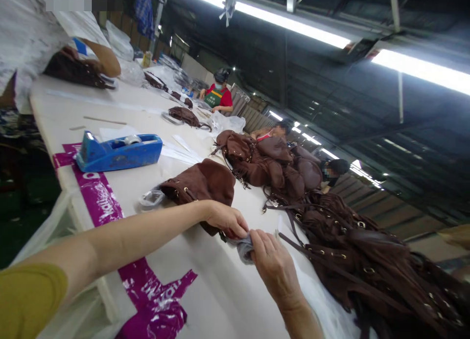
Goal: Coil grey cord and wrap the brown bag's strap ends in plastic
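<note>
Here, both hands are closed on one small thing: a grey wrap (245, 249), which sits between them just to the near side of a brown bag (211, 180). The left hand (228, 219) has its fingertips pressed together at the left end of the wrap; the right hand (274, 261) curls its fingers over the right end, and its thumb is hidden. The wrap lies with its long axis roughly from left to right, sloping a little toward the near side. The bag rests on the white surface (220, 292), at the far left of the wrap, so the left hand is nearer to it.

The wrap looks soft and crumpled, like thin cloth or foam; I cannot tell which. The bag is matt, limp and rounded, with shiny metal rings. To the left stands a hard blue tape dispenser (119, 155), beside glossy purple tape (97, 194). To the right lies a loose heap of similar bags (352, 246).
</note>
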`<action>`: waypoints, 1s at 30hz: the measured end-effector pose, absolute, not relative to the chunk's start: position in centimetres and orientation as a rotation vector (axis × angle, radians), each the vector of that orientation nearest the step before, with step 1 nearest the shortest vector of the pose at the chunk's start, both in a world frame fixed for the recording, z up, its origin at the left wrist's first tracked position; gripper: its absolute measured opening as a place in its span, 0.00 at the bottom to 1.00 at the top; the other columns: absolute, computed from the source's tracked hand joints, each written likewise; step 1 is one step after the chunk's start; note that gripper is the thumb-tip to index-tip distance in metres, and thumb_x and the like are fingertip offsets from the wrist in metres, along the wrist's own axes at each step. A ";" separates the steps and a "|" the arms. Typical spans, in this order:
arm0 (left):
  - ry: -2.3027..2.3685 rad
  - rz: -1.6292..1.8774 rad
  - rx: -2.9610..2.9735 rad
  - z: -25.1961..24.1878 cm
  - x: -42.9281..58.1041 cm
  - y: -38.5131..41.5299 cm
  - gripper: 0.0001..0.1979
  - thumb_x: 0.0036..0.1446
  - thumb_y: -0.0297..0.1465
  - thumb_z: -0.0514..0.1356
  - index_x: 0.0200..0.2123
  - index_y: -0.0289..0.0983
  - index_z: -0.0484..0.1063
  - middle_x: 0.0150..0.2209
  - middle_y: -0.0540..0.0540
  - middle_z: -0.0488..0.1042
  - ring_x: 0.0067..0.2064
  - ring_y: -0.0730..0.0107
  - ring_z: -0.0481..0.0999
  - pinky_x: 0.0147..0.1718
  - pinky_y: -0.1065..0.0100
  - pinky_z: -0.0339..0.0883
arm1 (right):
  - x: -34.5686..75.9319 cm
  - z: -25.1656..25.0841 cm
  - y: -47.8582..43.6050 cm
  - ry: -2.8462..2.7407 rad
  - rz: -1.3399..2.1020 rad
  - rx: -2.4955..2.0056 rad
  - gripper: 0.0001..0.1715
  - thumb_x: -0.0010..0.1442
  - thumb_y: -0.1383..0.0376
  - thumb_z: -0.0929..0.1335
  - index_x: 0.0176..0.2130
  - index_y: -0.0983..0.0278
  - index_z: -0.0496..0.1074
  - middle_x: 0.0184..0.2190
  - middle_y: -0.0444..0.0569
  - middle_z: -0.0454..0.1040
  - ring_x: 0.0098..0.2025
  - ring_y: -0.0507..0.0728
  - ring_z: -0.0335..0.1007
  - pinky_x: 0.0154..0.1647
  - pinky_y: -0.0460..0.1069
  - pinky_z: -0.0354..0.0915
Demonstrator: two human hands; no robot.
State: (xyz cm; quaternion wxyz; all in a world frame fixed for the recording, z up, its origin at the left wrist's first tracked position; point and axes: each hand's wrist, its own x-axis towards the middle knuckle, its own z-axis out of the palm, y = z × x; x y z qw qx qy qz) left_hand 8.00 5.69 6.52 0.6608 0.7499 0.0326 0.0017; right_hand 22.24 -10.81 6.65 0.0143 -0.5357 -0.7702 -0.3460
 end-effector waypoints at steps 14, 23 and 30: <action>-0.005 0.274 1.552 8.0 7.4 4.7 0.16 0.52 0.43 0.61 0.31 0.34 0.69 0.27 0.53 0.64 0.29 0.76 0.61 0.32 0.73 0.58 | 21.4 9.7 -8.7 -2.084 -1.194 -1.535 0.14 0.66 0.69 0.61 0.51 0.64 0.66 0.47 0.53 0.77 0.46 0.58 0.73 0.44 0.53 0.57; 0.047 0.582 1.799 10.6 8.9 2.9 0.12 0.60 0.39 0.52 0.33 0.36 0.65 0.33 0.50 0.64 0.33 0.74 0.64 0.33 0.74 0.61 | 22.9 10.8 -8.1 -1.735 -0.988 -1.599 0.21 0.59 0.71 0.63 0.53 0.66 0.65 0.46 0.55 0.76 0.47 0.60 0.72 0.47 0.53 0.64; 0.057 0.522 1.911 5.3 10.2 0.5 0.10 0.59 0.36 0.51 0.35 0.36 0.66 0.38 0.45 0.67 0.42 0.66 0.66 0.46 0.67 0.61 | 23.3 2.9 -9.4 -1.557 -0.822 -1.676 0.23 0.56 0.76 0.58 0.51 0.67 0.65 0.44 0.58 0.74 0.47 0.61 0.71 0.47 0.56 0.69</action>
